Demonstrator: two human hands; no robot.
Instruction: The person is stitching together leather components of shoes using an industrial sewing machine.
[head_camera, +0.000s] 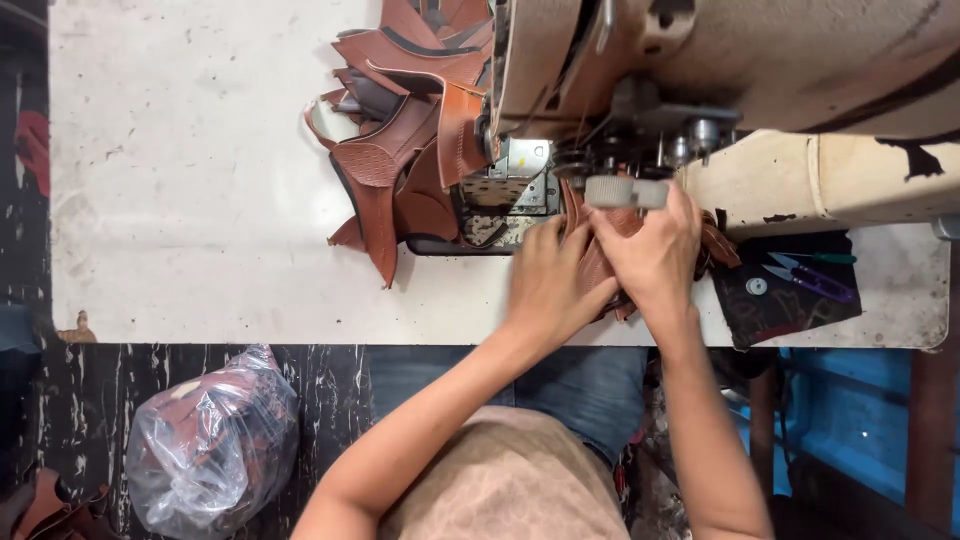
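Reddish-brown leather pieces with woven-embossed panels and black edging (400, 150), cream chipped-paint sewing machine (800, 70), off-white speckled worktable (190, 170), purple-handled thread snips (812, 280) on black cloth mat (780, 310), clear plastic bag of brown scraps (212, 440), black white-veined floor (90, 400).
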